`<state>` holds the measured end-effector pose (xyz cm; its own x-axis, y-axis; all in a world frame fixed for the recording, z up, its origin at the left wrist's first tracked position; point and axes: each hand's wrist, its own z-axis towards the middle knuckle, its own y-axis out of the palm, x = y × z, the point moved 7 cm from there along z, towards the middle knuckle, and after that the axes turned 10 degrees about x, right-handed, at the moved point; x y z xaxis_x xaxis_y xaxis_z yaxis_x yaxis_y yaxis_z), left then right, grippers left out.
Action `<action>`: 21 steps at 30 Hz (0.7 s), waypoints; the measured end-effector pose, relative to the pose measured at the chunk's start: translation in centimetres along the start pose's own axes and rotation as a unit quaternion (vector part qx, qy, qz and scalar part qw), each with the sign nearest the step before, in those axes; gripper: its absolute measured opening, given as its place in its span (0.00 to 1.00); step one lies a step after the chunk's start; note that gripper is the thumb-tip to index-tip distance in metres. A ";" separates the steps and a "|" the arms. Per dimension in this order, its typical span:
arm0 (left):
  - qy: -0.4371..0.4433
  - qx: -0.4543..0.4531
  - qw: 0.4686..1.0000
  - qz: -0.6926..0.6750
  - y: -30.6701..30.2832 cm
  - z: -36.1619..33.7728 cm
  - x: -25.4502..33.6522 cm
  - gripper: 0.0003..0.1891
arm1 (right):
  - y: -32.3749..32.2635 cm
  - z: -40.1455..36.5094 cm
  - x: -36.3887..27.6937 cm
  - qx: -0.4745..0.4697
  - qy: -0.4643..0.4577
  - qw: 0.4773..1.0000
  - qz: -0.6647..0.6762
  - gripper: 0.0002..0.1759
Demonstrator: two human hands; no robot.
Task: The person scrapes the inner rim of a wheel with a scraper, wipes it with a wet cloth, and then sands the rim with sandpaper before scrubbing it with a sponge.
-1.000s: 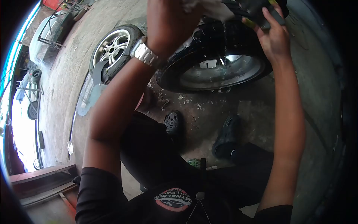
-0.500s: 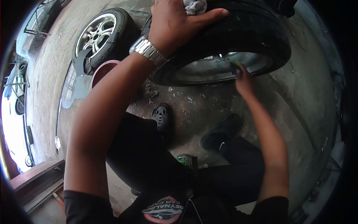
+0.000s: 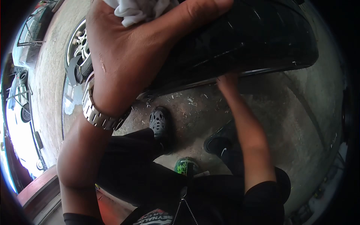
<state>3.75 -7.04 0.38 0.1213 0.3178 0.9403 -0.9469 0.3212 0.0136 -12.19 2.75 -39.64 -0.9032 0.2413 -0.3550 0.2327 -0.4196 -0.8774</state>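
Observation:
A black tyre [image 3: 240, 48] on a wheel fills the upper middle, its tread towards me and its rim turned down and mostly out of sight. Across the tread on the left lies my left hand [image 3: 127, 56], thumb stretched out over the rubber. A bunched white cloth [image 3: 137, 9] sits in the crook of that thumb; the other fingers are hidden. My right hand [image 3: 228, 80] reaches up under the tyre's near edge into the wheel. Its fingers, and the small dark thing with green seen in them earlier, are now hidden.
Another wheel [image 3: 80, 47] with a silver rim lies at the left, behind my left wrist. A green-and-black can [image 3: 185, 165] stands between my legs. My shoes and scattered bits [image 3: 191, 101] are on the concrete floor. A reddish ledge [image 3: 35, 187] is at lower left.
The tyre has tipped, so its rim opening no longer faces me. My left hand looks larger and closer, and more of the white cloth shows. My right hand has gone deeper under the edge.

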 end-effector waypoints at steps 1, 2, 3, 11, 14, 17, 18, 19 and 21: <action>-0.016 0.010 1.000 0.000 0.1 -0.3 0.1 0.29 | 0.6 -0.5 -1.9 0.001 0.047 0.998 0.029 0.27; -0.049 0.033 0.998 -0.004 0.5 -0.4 0.6 0.30 | 1.3 -1.2 -3.7 0.005 0.095 0.994 0.059 0.26; -0.047 0.036 0.998 0.014 0.6 -0.3 0.7 0.30 | 1.9 -1.8 -5.6 0.012 0.142 0.986 0.088 0.24; 0.160 -0.008 0.951 0.263 -2.3 -2.8 0.7 0.28 | 1.3 -0.7 -1.5 -0.009 0.103 0.994 0.019 0.25; 0.223 -0.003 0.916 0.332 -2.1 -3.6 1.6 0.26 | 1.4 -1.9 -7.6 -0.018 0.025 0.997 0.070 0.25; 0.226 0.007 0.917 0.328 -3.3 -4.0 0.8 0.23 | -0.3 0.9 -1.6 -0.052 -0.070 0.995 0.045 0.25; 0.215 0.014 0.923 0.320 -3.9 -4.1 0.5 0.23 | -0.7 1.4 -0.4 -0.046 -0.045 0.997 0.032 0.25; 0.205 0.024 0.927 0.312 -4.4 -4.0 0.3 0.22 | -0.3 1.5 -0.7 -0.045 -0.009 0.999 0.006 0.26; 0.225 0.036 0.919 0.322 -5.1 -3.7 0.4 0.21 | 0.7 1.4 -3.0 -0.076 -0.025 0.997 0.001 0.26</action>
<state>9.70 -5.20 -0.53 -0.3757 0.7636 0.5252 -0.8806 -0.1177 -0.4590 -9.80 0.52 -38.69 -0.9185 0.1946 -0.3443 0.2839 -0.2818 -0.9165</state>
